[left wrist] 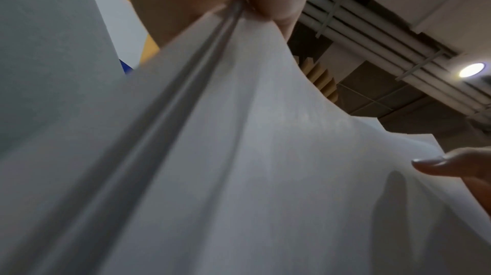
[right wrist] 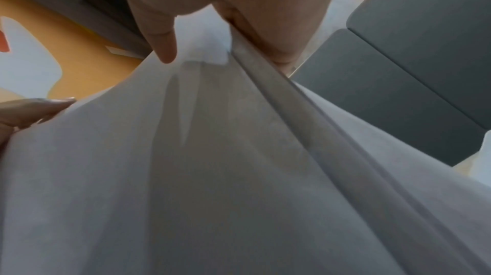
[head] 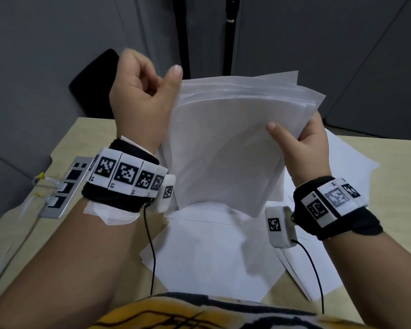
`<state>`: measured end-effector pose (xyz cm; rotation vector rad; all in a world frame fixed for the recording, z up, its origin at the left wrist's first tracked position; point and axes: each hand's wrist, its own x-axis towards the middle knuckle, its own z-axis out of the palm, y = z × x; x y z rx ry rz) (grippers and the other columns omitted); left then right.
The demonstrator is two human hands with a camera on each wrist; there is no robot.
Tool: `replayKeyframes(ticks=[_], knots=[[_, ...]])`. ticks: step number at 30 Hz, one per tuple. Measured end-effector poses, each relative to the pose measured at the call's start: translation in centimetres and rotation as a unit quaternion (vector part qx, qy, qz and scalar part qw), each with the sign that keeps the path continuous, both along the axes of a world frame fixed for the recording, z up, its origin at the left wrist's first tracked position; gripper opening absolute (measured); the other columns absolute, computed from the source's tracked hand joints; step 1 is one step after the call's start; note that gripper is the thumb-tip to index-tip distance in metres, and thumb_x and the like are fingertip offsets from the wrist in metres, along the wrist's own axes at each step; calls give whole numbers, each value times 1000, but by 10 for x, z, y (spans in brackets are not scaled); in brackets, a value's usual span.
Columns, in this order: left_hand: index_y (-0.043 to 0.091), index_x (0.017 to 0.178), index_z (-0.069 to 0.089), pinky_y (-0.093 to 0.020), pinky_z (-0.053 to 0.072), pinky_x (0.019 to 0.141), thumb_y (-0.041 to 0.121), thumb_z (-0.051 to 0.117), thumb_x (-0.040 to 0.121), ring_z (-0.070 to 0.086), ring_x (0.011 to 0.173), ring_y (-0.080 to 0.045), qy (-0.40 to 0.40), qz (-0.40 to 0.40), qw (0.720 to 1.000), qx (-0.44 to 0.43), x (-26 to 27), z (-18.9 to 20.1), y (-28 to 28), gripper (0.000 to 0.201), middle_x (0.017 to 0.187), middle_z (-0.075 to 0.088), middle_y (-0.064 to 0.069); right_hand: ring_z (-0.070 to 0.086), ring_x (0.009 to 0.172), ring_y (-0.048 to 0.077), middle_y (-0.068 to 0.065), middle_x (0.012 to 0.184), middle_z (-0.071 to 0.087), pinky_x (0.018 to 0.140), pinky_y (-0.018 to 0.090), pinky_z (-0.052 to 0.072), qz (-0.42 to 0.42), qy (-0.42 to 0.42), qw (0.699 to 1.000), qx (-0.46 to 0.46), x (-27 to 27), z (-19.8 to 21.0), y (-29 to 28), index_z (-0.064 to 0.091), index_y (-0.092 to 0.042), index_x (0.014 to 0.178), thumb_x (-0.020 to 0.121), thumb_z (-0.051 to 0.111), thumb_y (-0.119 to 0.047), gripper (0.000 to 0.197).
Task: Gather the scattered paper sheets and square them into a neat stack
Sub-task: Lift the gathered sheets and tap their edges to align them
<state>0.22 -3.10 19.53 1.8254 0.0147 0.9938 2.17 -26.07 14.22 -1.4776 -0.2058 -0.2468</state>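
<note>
Hands, left hand (head: pixel 142 91) and right hand (head: pixel 301 143), grip a paper stack (head: pixel 223 143) mid-frame above the sheet-strewn beige table (head: pixel 86 136), grey partition panels (head: pixel 45 55) behind.

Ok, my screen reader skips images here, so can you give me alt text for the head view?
Both hands hold a bundle of white paper sheets upright above a tan table, left hand at its left edge, right hand pinching its right edge. More loose sheets lie scattered beneath.

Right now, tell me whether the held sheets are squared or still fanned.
Still fanned: the held sheets show staggered top edges and offset corners between the left hand and right hand.
</note>
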Motion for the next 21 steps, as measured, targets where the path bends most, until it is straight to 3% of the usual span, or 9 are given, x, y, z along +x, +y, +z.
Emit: replayKeyframes(ticks=[2,5,8,10,12,14,16,18,21], knots=[[29,79,41,-17,43,62,19,67,81,45,57,0,8,-9,1000,-12,1,4,-3,28,60,46,16,67,91,7,-7,98,67,75,24,53,3,-5,1000,2,-1,3,1,56,-26,108,86,66,1,37],[29,82,46,-25,50,65,3,52,74,53,65,-4,9,-17,1000,-24,1,6,-3,28,69,53,16,65,93,8,-7,102,64,77,26,53,2,-19,1000,-10,-2,7,1,53,-20,116,85,67,-3,38],[26,82,49,-36,58,74,-8,40,73,64,74,-15,21,-21,998,-57,-1,4,-1,36,85,58,0,63,99,11,-4,114,58,81,31,55,-2,-40,999,-16,-2,9,0,42,-15,133,85,67,-6,55],[26,81,50,-36,57,77,-4,42,76,64,79,-19,25,-29,997,-69,-2,4,-3,32,87,60,-4,62,103,15,-3,118,54,89,37,54,-8,-61,998,-26,-3,11,0,34,-18,141,85,67,-7,66],[29,81,50,-32,54,77,9,53,83,62,80,-22,25,-31,998,-53,-3,4,-7,20,83,60,0,59,108,16,3,124,51,95,41,51,-11,-93,994,-48,-2,15,1,27,-21,146,85,68,-11,74],[31,81,48,-24,51,70,16,61,84,60,75,-15,23,-31,999,-35,-2,4,-10,20,78,58,6,52,120,19,10,134,45,104,46,43,-27,-140,985,-100,0,19,3,26,-21,147,87,68,-16,73],[31,81,48,-21,50,67,9,59,82,58,71,-9,22,-26,999,-28,-2,3,-10,24,76,56,8,44,124,12,10,133,41,111,35,37,-64,-187,964,-178,3,24,4,29,-21,144,88,66,-22,66],[30,81,49,-25,52,70,3,51,80,60,74,-14,25,-29,999,-29,-2,2,-10,26,78,59,5,40,122,7,11,131,41,109,19,32,-87,-217,942,-241,6,27,5,36,-21,141,90,64,-26,59],[29,81,51,-27,53,74,-2,41,75,62,77,-15,30,-34,998,-32,-4,2,-8,33,80,62,2,41,121,3,10,127,46,103,8,29,-105,-224,929,-274,11,25,5,57,-15,129,89,63,-27,42]])
